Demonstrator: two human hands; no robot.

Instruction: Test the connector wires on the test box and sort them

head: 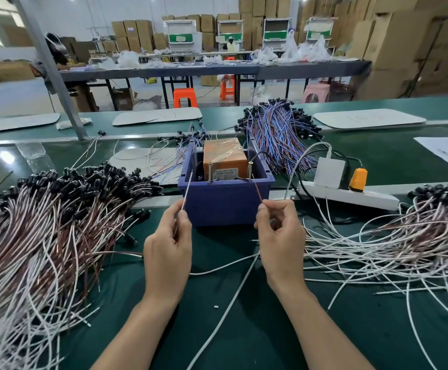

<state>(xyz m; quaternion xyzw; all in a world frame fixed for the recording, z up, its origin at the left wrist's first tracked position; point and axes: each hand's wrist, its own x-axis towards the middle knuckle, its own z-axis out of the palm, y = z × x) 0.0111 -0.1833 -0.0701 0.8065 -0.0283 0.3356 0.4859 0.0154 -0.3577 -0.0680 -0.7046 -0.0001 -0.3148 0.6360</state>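
Observation:
The test box (225,201) is a blue plastic bin holding an orange unit (224,158), with two upright screws (210,170) on its front rim. My left hand (168,252) pinches a white wire end (187,188) that points up toward the left screw. A brown wire end (258,192) is pinched in my right hand (279,241) and points toward the right screw (250,170). Both wire tips stand short of the screws. A big heap of wires with black connectors (57,209) lies at the left, and another wire heap (393,236) at the right.
A white power strip (351,196) with a white adapter and an orange plug lies right of the box. A bundle of blue and brown wires (279,134) sits behind it. Loose white wires cross the green belt (244,329) near my wrists. Paper sheets lie at far right.

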